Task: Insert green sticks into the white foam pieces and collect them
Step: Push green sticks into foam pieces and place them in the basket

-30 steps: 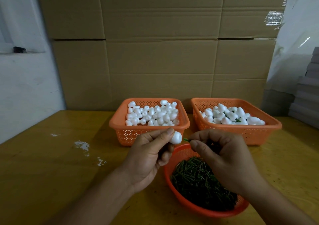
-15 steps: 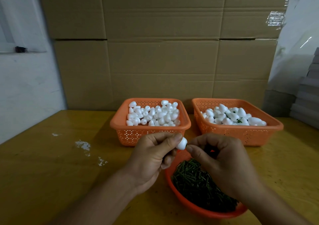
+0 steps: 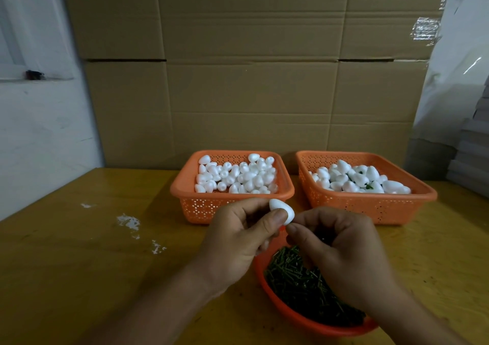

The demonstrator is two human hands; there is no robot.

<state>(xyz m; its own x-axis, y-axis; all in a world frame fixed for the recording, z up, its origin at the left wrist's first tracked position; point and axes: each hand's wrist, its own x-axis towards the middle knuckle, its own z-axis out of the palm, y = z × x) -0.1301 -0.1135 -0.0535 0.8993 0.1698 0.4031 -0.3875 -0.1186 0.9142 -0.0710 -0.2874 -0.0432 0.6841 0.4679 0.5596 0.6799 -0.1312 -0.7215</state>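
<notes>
A wooden bench (image 3: 66, 265) carries white flecks (image 3: 128, 221) on its left part. Behind it stand large cardboard boxes (image 3: 251, 80), one with a strip of clear tape (image 3: 424, 31) near its upper right. A white wall (image 3: 39, 133) lies at left, with a small dark object (image 3: 34, 74) on its ledge. Grey stacked sheets (image 3: 473, 159) sit at far right.

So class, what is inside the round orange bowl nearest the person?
The round orange bowl holds a heap of short green sticks. The right hand covers part of the heap, and the sticks hide the bowl's bottom, so anything beneath cannot be seen.
</notes>
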